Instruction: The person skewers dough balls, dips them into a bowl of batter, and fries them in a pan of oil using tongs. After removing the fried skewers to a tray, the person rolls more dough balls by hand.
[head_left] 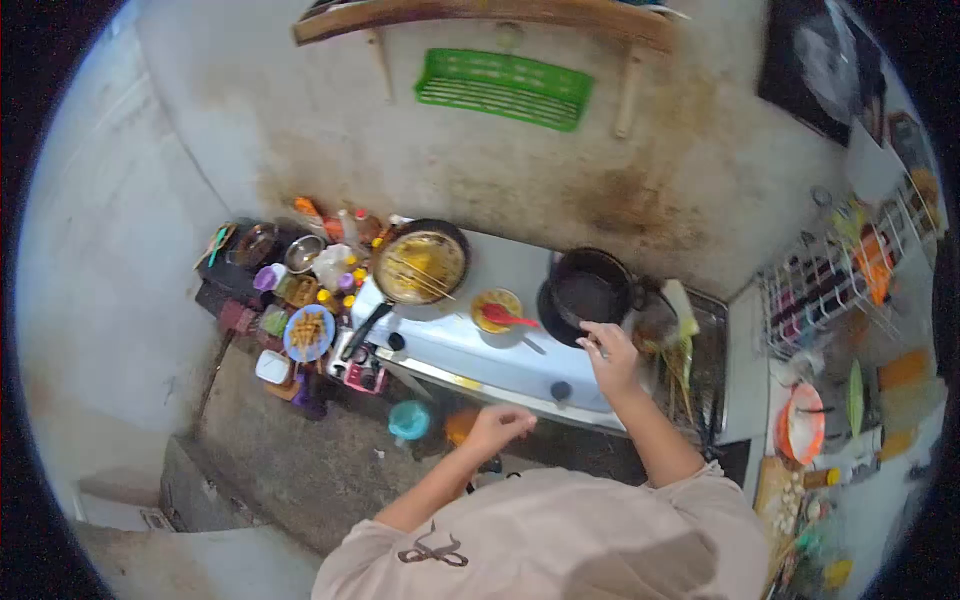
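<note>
My right hand (610,355) is raised over the front right of the stove (450,345), beside a dark pot (590,285). Its fingers are bent together; whatever they hold, if anything, is too small to name. My left hand (502,428) hangs in front of the stove's front edge, fingers curled, and what lies between them cannot be made out. On the left burner sits a frying pan (425,262) with yellowish food and thin sticks in it. Between pan and pot stands a small bowl (497,312) with a red spoon (510,317).
Left of the stove are a blue plate of food (308,333), a metal bowl (304,254) and several bottles and containers. A teal container (408,420) is below. At right are a wire rack (830,275) and a red-rimmed bowl (802,424). A green basket (503,88) hangs on the wall.
</note>
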